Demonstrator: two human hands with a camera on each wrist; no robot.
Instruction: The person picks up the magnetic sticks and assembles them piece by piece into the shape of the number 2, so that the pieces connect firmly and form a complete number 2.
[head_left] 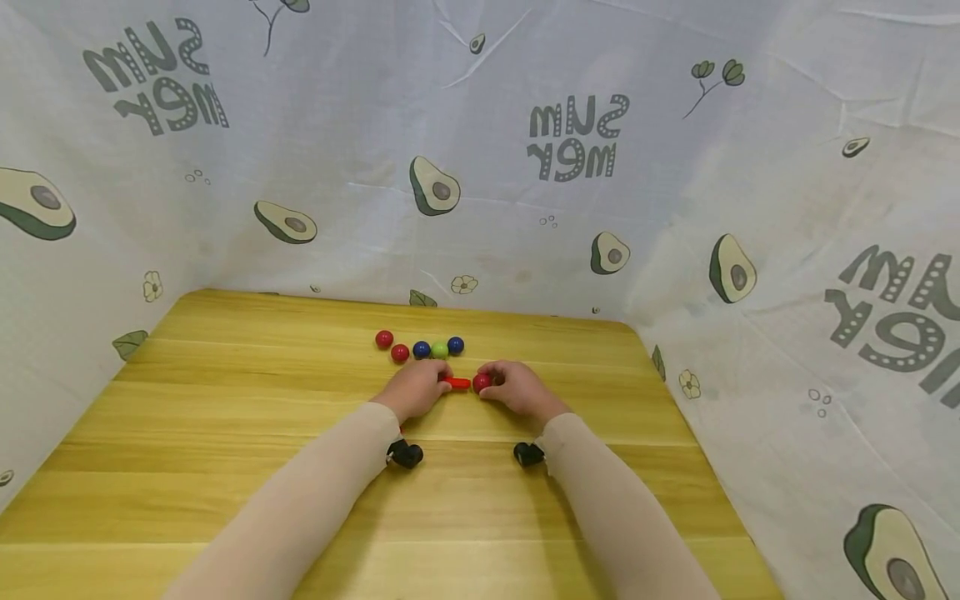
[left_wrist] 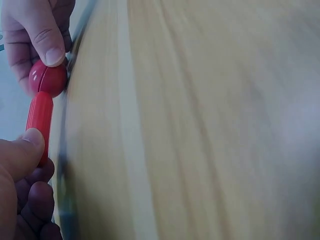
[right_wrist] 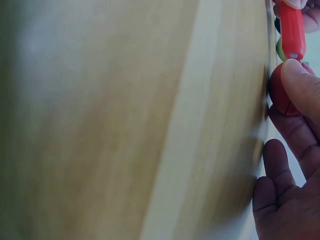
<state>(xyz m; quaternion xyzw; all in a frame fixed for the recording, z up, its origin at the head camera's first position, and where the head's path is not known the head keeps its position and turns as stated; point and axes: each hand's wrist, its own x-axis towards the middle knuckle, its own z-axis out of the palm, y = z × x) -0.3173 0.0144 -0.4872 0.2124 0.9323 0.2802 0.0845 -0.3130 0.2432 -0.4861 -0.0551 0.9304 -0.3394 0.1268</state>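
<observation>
Between thumb and fingers, my left hand [head_left: 419,388] pinches a short red ribbed stick [left_wrist: 41,117]. Its free end, with a small grey spot in the right wrist view, points at a dark red ball [head_left: 482,383]. That ball, marked by a thin dark seam line, is pinched by my right hand [head_left: 517,388]. In the left wrist view the stick's end meets the ball [left_wrist: 48,79] at the seam. Part of the stick is hidden under my left fingers. Both hands are low over the wooden table, close together.
Beyond my hands lie two red balls [head_left: 384,339], two blue balls [head_left: 455,344] and a green ball [head_left: 439,350], in a loose row. The wooden table [head_left: 225,433] ends at a white printed curtain [head_left: 495,242] behind and at both sides. Each wrist carries a small black camera [head_left: 407,455].
</observation>
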